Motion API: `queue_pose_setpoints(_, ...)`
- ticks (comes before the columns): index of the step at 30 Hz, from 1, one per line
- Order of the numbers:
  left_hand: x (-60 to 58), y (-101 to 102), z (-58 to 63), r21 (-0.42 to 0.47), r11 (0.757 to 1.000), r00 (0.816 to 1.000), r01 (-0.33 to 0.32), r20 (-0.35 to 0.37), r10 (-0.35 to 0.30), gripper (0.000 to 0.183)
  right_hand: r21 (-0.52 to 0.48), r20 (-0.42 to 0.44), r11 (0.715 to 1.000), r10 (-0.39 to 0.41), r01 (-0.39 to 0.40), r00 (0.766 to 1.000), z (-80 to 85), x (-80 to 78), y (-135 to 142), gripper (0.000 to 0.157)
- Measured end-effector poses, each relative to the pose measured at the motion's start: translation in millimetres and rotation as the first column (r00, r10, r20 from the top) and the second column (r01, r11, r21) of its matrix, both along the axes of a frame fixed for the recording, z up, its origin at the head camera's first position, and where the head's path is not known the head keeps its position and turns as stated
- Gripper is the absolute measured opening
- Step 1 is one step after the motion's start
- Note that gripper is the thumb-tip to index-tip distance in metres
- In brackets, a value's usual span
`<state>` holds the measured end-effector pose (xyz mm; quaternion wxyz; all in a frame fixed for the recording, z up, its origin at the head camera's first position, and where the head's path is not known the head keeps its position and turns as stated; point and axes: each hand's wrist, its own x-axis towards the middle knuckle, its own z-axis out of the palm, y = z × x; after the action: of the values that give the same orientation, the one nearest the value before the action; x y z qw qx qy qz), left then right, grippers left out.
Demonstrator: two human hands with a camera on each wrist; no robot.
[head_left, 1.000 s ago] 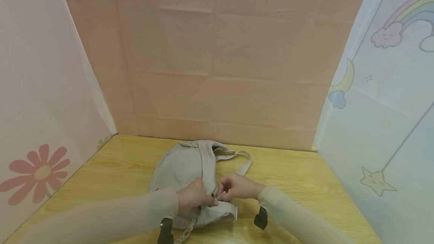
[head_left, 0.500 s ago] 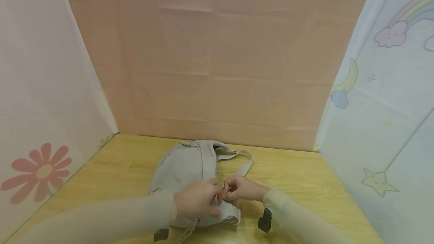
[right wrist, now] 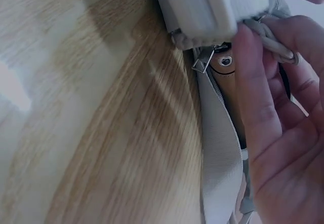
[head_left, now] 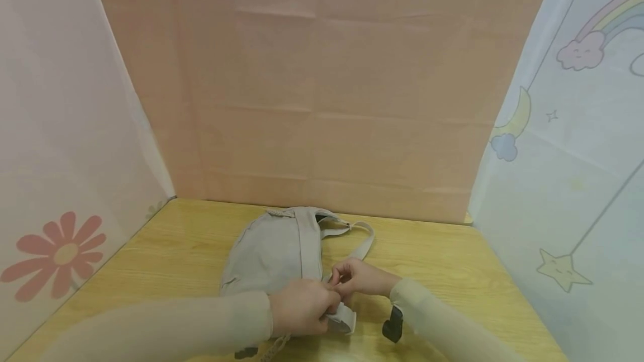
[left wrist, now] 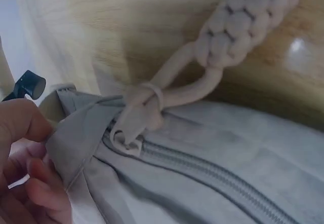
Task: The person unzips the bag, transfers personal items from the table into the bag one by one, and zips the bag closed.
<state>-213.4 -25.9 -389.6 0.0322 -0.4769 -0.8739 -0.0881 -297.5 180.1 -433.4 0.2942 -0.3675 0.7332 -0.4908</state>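
A light grey fabric bag [head_left: 271,250] lies on the table. My left hand [head_left: 304,306] curls over the bag's near end, gripping its fabric beside the zipper [left wrist: 202,168]. The zipper's slider carries a thick braided cord [left wrist: 243,24]. My right hand [head_left: 364,278] is close to the left, pinching a grey cord loop [right wrist: 271,44] at the bag's edge between thumb and fingers. A metal zipper pull [right wrist: 203,59] and a brown piece with a metal eyelet [right wrist: 228,74] show beside these fingers. The left fingertips are partly hidden in the head view.
The bag's strap [head_left: 364,244] loops out to its right on the wooden table [head_left: 427,261]. An orange-brown sheet [head_left: 317,99] stands behind the table, with printed sheets [head_left: 568,194] at the sides. A black wrist mount [head_left: 393,324] hangs under the right sleeve.
My left hand has let go of its earlier spot at the opening, moved toward me and right, and curled round the bag's near end. The right hand has shifted slightly right, still pinching.
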Motion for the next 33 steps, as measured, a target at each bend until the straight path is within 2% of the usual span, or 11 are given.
queue_pose_setpoints(6,-4.8,-3.1,1.0,0.000,0.987,0.987,0.161,-0.005,-0.161,0.025,-0.016,-0.060,1.000,0.018,-0.019,0.998,1.1,2.4,-4.0,0.011)
queue_pose_setpoints(9,-10.1,-6.4,2.4,0.000,0.970,0.970,0.244,-0.021,-0.244,0.020,0.010,-0.171,1.000,-0.009,0.010,0.985,1.5,2.9,-7.3,0.009)
queue_pose_setpoints(12,-14.6,-9.4,4.5,0.011,0.963,0.963,0.270,-0.008,-0.270,0.018,0.035,-0.254,0.998,-0.050,0.061,0.966,2.1,2.5,-9.7,0.008)
queue_pose_setpoints(16,-14.3,-9.0,7.8,0.005,0.982,0.982,0.189,0.030,-0.189,0.020,0.043,-0.210,0.994,-0.090,0.101,0.974,3.4,0.4,-10.5,0.008)
queue_pose_setpoints(19,-8.5,-3.0,8.2,-0.057,0.996,0.998,0.069,0.001,-0.070,0.021,0.038,-0.127,0.995,-0.091,0.097,0.988,5.0,0.0,-9.9,0.006)
queue_pose_setpoints(22,-1.6,4.7,5.9,-0.141,0.989,0.997,-0.045,-0.076,0.034,0.038,0.037,-0.120,0.997,-0.069,0.074,0.990,6.3,0.5,-10.7,0.008)
queue_pose_setpoints(24,1.2,8.7,2.8,-0.184,0.979,0.988,-0.089,-0.145,0.062,0.038,0.031,-0.128,0.998,-0.048,0.052,0.991,7.0,0.8,-11.2,0.008)
queue_pose_setpoints(26,2.4,10.8,-1.0,-0.205,0.975,0.969,-0.091,-0.244,0.039,0.026,0.023,-0.138,0.999,-0.024,0.028,0.990,6.9,0.4,-10.9,0.006)
queue_pose_setpoints(30,0.9,8.1,-8.0,-0.216,0.976,0.903,0.002,-0.419,-0.095,0.012,0.014,-0.130,1.000,0.017,-0.016,0.991,6.3,-0.8,-9.4,0.007)
queue_pose_setpoints(31,0.2,6.7,-9.0,-0.218,0.975,0.882,0.035,-0.452,-0.132,0.010,0.014,-0.128,1.000,0.024,-0.022,0.991,5.7,-1.2,-9.2,0.008)
queue_pose_setpoints(33,-0.9,3.5,-9.5,-0.232,0.968,0.857,0.096,-0.476,-0.200,0.011,0.030,-0.153,0.999,0.026,-0.022,0.988,5.4,-1.5,-9.7,0.008)
